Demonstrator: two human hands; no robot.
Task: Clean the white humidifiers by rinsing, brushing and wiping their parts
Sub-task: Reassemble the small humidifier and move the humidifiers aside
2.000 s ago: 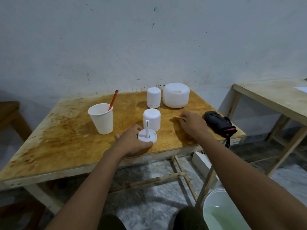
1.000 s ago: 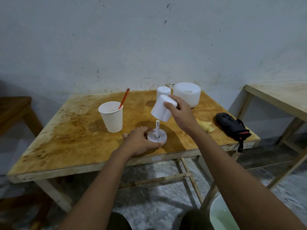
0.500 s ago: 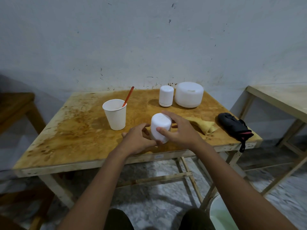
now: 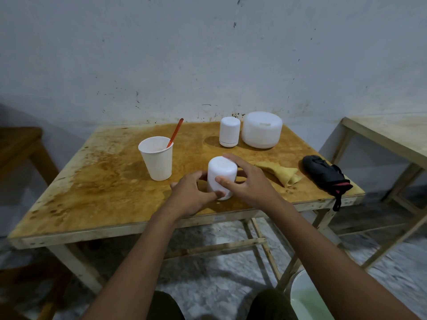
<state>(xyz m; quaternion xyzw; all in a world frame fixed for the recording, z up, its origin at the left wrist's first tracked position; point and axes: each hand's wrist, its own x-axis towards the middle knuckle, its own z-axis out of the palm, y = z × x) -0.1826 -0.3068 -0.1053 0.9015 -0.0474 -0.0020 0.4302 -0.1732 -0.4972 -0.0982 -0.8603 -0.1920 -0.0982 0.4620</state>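
Sitting by my right leg: white bucket [image 4: 300, 294] with pale greenish liquid, cut off by the frame edge. On the table [image 4: 104, 181], near its front edge, both hands grip a small white humidifier [image 4: 220, 173], which stands upright. Left hand [image 4: 191, 196] curls round its lower part and hides the base. Right hand [image 4: 248, 184] wraps the side. Sticker [image 4: 219, 218] on the table edge is unreadable. Paper cup [image 4: 157, 161] holds an orange-red stick [image 4: 175, 132]; I can't make out other contents. At the back: second small humidifier [image 4: 229, 131] beside a large round one [image 4: 262, 129].
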